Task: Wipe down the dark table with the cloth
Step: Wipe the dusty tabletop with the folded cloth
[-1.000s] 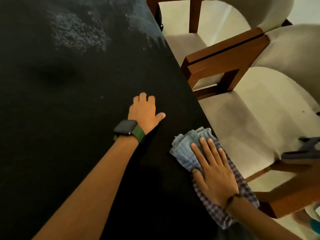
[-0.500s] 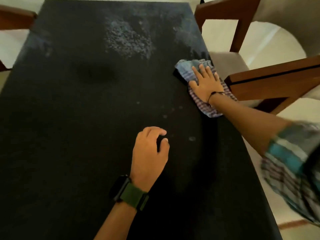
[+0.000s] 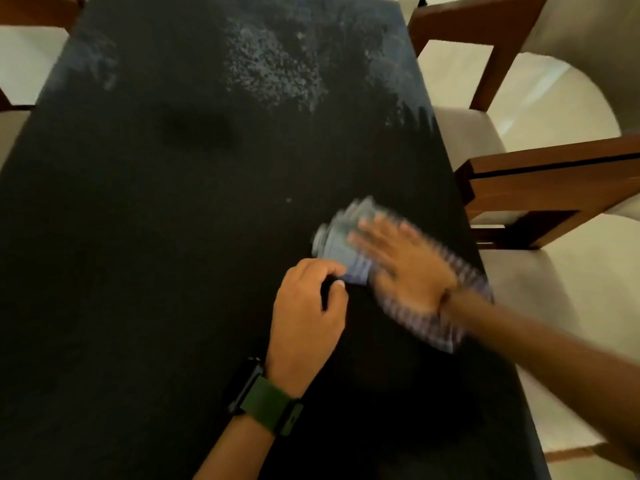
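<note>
Half a second on, the flat, spread right hand [image 3: 412, 271] has dragged the crumpled blue checked cloth [image 3: 341, 237] back down the dark counter [image 3: 138, 237] beside the loosely curled, empty left hand [image 3: 304, 320], leaving far pale smears [image 3: 273, 71] unwiped.
</note>
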Demonstrator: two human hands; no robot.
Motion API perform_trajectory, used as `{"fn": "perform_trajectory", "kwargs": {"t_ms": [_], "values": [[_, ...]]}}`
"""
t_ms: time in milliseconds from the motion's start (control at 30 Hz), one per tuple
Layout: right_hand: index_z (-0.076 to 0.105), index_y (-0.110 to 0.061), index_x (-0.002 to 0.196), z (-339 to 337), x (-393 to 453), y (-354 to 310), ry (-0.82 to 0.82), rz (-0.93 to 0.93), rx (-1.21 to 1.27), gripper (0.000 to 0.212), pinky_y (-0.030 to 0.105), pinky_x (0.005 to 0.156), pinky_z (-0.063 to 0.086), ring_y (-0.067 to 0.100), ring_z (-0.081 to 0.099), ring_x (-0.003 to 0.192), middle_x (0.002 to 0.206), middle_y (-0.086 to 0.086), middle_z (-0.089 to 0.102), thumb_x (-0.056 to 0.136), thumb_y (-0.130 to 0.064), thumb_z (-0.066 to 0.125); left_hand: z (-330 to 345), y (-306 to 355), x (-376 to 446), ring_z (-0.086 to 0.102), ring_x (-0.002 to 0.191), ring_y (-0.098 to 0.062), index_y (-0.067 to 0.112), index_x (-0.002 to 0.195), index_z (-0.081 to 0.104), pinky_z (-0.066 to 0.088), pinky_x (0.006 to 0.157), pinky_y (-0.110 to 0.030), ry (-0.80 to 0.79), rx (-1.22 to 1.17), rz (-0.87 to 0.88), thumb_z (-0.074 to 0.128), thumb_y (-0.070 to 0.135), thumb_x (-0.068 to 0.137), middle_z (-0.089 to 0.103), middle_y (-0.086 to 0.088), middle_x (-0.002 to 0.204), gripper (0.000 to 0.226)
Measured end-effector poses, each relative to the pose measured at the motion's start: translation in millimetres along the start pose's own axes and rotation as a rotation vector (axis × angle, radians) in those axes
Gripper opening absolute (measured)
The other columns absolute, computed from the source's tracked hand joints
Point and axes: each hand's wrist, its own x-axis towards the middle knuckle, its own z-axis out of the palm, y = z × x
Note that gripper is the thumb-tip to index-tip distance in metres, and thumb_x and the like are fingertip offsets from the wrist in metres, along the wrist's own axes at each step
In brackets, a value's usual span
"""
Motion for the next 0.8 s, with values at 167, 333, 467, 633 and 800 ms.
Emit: {"fn": "perform_trajectory", "kwargs": {"t_ms": [167, 333, 467, 633, 800], "values": [[0.015, -0.029, 0.15, -26, 129, 77, 0.132, 0.455, 0.084, 0.061, 0.045, 0.118, 0.005, 0.022, 0.006, 0.146, 0.159, 0.003, 0.01, 0.093, -0.048, 0.022, 1, -8, -3, 0.048, 0.1, 0.004, 0.026, 0.105, 0.055, 0.038, 0.08, -0.008, 0.047, 0.003, -0.035, 0.05, 0.018, 0.088, 0.051, 0.019, 0.103, 0.019], [0.015, -0.02, 0.15, -23, 115, 27, 0.118, 0.409, 0.054, 0.064, 0.045, 0.118, 0.007, 0.028, 0.01, 0.145, 0.158, 0.009, 0.012, 0.092, -0.047, 0.014, -19, -9, -19, 0.049, 0.082, 0.0, 0.028, 0.092, 0.053, 0.04, 0.073, -0.01, 0.175, -0.024, -0.062, 0.047, 0.012, 0.089, 0.051, 0.013, 0.091, 0.017], [0.012, -0.023, 0.149, -3, 26, -95, -0.031, 0.026, 0.03, 0.065, 0.049, 0.117, 0.012, 0.026, 0.011, 0.144, 0.156, 0.005, 0.014, 0.089, -0.049, 0.018, -29, -8, -20, 0.048, 0.082, -0.003, 0.02, 0.085, 0.052, 0.034, 0.067, -0.015, 0.179, -0.104, -0.128, 0.039, 0.005, 0.091, 0.05, 0.009, 0.086, 0.02], [0.01, -0.031, 0.142, 14, -14, -125, 0.008, -0.253, -0.012, 0.052, 0.041, 0.11, 0.009, 0.023, 0.02, 0.14, 0.149, -0.002, 0.019, 0.097, -0.051, 0.024, -28, -14, -20, 0.053, 0.099, -0.016, 0.014, 0.097, 0.055, 0.04, 0.088, -0.023, 0.089, -0.042, -0.159, 0.031, 0.016, 0.093, 0.057, -0.006, 0.103, 0.024], [0.002, -0.037, 0.147, -7, 72, -76, 0.033, 0.037, 0.041, 0.06, 0.042, 0.118, -0.001, 0.016, -0.004, 0.145, 0.158, -0.005, 0.001, 0.09, -0.051, 0.018, -33, -40, -23, 0.047, 0.073, -0.006, 0.018, 0.075, 0.05, 0.035, 0.066, -0.015, 0.216, -0.067, -0.15, 0.032, 0.006, 0.092, 0.05, 0.007, 0.078, 0.027]]}}
